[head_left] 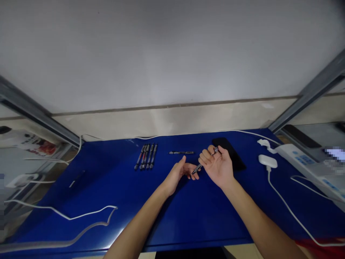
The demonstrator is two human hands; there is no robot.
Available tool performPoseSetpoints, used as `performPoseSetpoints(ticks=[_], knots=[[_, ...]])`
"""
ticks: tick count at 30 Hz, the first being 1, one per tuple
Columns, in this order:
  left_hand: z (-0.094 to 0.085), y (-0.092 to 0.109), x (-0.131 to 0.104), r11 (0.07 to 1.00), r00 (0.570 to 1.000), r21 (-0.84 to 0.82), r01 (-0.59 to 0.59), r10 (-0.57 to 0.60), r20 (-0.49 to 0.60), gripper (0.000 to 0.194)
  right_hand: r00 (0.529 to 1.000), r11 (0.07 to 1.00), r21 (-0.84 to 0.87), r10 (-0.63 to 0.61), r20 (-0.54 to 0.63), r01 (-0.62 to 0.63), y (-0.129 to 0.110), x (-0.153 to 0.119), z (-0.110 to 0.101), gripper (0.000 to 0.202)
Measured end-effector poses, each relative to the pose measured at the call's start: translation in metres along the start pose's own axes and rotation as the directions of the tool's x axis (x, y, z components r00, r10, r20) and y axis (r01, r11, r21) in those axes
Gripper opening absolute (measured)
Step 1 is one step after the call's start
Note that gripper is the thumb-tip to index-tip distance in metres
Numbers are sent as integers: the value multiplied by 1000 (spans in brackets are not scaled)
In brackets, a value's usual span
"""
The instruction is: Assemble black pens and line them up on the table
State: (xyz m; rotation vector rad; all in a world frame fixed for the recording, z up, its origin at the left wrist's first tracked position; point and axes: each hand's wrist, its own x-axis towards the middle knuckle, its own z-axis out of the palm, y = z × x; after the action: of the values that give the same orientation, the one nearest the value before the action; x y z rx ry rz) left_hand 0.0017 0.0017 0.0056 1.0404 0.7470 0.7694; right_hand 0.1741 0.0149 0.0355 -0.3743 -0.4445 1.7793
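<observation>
Above the middle of the blue desk, my right hand (217,163) is closed round a pen (198,167), palm turned up. The pen slants down and left, its tip at the fingers of my left hand (179,174). That left hand is open, its thumb apart and its fingers loosely bent; whether they touch the tip I cannot tell. A single pen (181,152) lies crosswise on the desk just beyond my hands. Further left, several clear-barrelled pens (146,156) lie side by side in a row, one with red in its barrel.
Partly behind my right hand lies a black pouch (231,153). A white earbud case (267,161) with a cable sits to the right, beside a white power strip (304,162). White cables (70,218) cross the left side. A small dark object (77,178) lies there too.
</observation>
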Motion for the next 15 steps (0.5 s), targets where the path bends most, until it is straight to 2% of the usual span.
performPoseSetpoints(ticks=[15], knots=[[-1,1,1,1000,1000,-27,11,-11,4,77,1000,1000,0,-4,-28,4,-4,-1,0,38]])
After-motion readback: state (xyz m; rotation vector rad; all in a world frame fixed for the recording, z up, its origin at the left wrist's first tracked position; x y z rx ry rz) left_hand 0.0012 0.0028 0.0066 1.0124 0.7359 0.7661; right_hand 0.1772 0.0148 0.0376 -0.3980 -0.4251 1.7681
